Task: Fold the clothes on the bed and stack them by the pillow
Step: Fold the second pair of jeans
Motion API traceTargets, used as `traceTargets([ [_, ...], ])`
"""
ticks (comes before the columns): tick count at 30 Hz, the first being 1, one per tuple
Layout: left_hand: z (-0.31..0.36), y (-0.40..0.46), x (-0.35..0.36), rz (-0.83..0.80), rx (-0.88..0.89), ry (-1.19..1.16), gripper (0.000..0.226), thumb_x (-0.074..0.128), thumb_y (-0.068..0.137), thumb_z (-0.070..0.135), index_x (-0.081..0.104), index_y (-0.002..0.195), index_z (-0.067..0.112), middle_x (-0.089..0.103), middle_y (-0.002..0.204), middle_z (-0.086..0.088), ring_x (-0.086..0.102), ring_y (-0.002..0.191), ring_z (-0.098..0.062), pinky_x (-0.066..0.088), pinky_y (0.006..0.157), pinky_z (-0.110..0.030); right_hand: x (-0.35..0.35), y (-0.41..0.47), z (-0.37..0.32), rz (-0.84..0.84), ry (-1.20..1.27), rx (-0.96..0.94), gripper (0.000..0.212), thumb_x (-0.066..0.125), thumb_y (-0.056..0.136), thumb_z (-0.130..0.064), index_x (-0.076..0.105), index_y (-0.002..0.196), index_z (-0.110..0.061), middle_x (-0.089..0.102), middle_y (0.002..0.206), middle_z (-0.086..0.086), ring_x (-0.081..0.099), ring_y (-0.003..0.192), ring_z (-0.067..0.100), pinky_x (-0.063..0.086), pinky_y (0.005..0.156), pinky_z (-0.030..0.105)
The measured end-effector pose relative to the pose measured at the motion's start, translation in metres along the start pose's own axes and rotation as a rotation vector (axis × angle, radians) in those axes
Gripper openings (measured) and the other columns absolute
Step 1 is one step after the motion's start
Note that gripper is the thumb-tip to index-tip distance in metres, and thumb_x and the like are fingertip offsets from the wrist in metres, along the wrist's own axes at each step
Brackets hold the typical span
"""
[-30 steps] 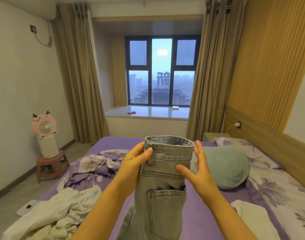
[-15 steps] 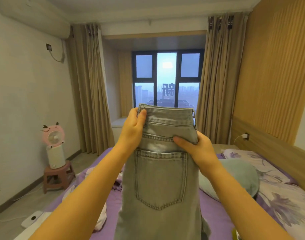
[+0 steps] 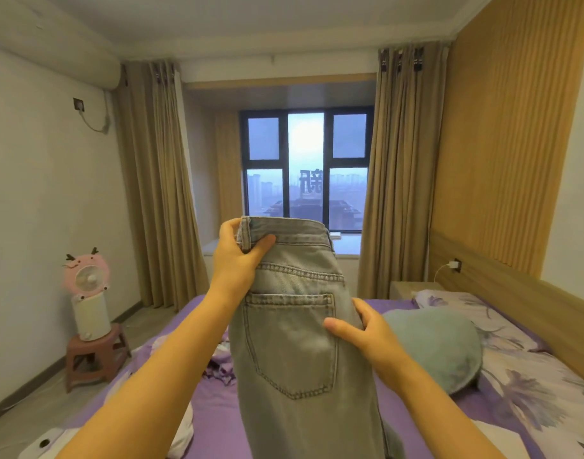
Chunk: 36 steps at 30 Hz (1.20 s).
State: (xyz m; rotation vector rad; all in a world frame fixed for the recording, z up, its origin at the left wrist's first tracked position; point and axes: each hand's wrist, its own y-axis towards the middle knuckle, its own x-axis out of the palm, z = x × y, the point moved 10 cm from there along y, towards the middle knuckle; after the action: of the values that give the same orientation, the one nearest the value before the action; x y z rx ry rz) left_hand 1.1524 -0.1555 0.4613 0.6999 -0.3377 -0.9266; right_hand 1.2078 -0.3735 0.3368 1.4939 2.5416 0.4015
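The left hand (image 3: pixel 239 251) pinches the waistband corner of the grey jeans (image 3: pixel 297 329), thumb in front, fingers behind. At four o'clock from it, the right hand (image 3: pixel 371 332) grips the jeans' side edge beside the back pocket. The jeans hang upright above the purple bed (image 3: pixel 217 422); a teal pillow (image 3: pixel 436 346) lies at three o'clock.

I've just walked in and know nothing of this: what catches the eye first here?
The pale grey jeans held up mid-frame: the left hand pinches the waistband, the right hand grips the side edge lower down. Behind them lies a purple bed with a teal pillow on the right, and a pink fan stands at left.
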Motion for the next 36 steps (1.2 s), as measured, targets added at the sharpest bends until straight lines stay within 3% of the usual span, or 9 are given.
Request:
traceTargets([
  [4,-0.029,-0.011,-0.014,-0.016,-0.131,0.082,0.056,0.071,0.084,0.032,0.042,0.130,0.021,0.059,0.115,0.006,0.062,0.088,0.008,0.050,0.071,-0.010,0.004,0.001,0.005,0.041,-0.027,-0.034,0.033,0.077,0.078,-0.019,0.063,0.108,-0.025,0.073,0.100,-0.006,0.070,0.091,0.014,0.056,0.070,0.023],
  [7,-0.054,-0.021,-0.030,-0.072,-0.312,0.383,0.082,0.066,0.086,0.045,0.021,0.149,0.017,0.041,0.144,-0.008,0.048,0.125,-0.023,0.043,0.103,-0.037,0.017,0.006,0.006,0.013,-0.076,-0.040,0.030,0.076,0.080,-0.017,0.063,0.106,-0.026,0.072,0.096,-0.010,0.070,0.087,0.010,0.053,0.067,0.019],
  [10,-0.011,-0.032,-0.022,-0.051,0.096,0.758,0.081,0.054,0.087,0.055,0.021,0.151,0.016,0.034,0.150,-0.005,0.030,0.138,-0.024,0.026,0.111,-0.041,0.040,0.007,0.010,-0.062,-0.182,-0.015,0.028,0.076,0.080,-0.022,0.062,0.103,-0.029,0.071,0.093,-0.012,0.067,0.082,0.005,0.051,0.063,0.016],
  [15,-0.023,-0.082,0.068,-0.707,0.261,0.803,0.043,0.029,0.101,0.045,0.063,0.122,0.027,0.063,0.125,0.010,0.037,0.135,-0.007,-0.007,0.119,-0.041,0.084,0.000,0.025,-0.215,-0.308,0.027,0.032,0.075,0.078,-0.014,0.060,0.105,-0.023,0.068,0.100,-0.005,0.065,0.084,0.001,0.053,0.072,0.021],
  [18,-0.051,-0.106,0.075,-0.784,0.184,0.807,0.047,0.024,0.103,0.038,0.063,0.086,0.019,0.070,0.092,-0.003,0.060,0.098,-0.017,0.003,0.119,-0.033,0.087,-0.010,0.030,-0.244,-0.302,0.039,0.034,0.074,0.079,-0.013,0.064,0.111,-0.018,0.071,0.104,-0.001,0.067,0.095,0.012,0.055,0.084,0.034],
  [22,-0.061,-0.112,0.066,-0.624,0.164,0.923,0.082,0.005,0.093,0.067,0.064,0.084,0.010,0.067,0.082,-0.008,0.060,0.079,-0.027,0.043,0.081,-0.040,0.073,-0.019,0.044,-0.182,-0.370,0.122,0.036,0.079,0.074,-0.029,0.061,0.102,-0.017,0.068,0.098,0.001,0.065,0.091,0.015,0.055,0.076,0.030],
  [28,-0.058,-0.101,0.062,-0.637,0.190,0.961,0.106,-0.020,0.061,0.088,0.055,0.063,0.012,0.054,0.059,-0.005,0.048,0.055,-0.021,0.037,0.053,-0.038,0.056,-0.045,0.085,-0.328,-0.194,0.240,0.039,0.080,0.073,-0.037,0.063,0.099,-0.015,0.067,0.090,0.001,0.064,0.082,0.010,0.055,0.074,0.027],
  [31,-0.059,-0.089,0.046,-0.671,0.190,0.979,0.080,-0.008,0.065,0.090,0.027,0.054,0.019,0.029,0.049,0.001,0.025,0.048,-0.016,0.018,0.048,-0.032,0.053,-0.070,0.130,-0.468,-0.336,0.303,0.032,0.075,0.080,-0.026,0.064,0.110,-0.022,0.069,0.107,-0.003,0.065,0.099,0.011,0.053,0.086,0.030],
  [36,-0.067,-0.088,0.031,-0.886,0.237,1.089,0.084,0.017,0.057,0.100,0.040,0.057,0.019,0.036,0.052,0.001,0.029,0.049,-0.013,0.026,0.051,-0.031,0.037,-0.071,0.160,-0.365,-0.316,0.327,0.013,0.069,0.084,-0.021,0.068,0.097,-0.019,0.067,0.091,-0.009,0.063,0.086,0.006,0.052,0.075,0.026],
])
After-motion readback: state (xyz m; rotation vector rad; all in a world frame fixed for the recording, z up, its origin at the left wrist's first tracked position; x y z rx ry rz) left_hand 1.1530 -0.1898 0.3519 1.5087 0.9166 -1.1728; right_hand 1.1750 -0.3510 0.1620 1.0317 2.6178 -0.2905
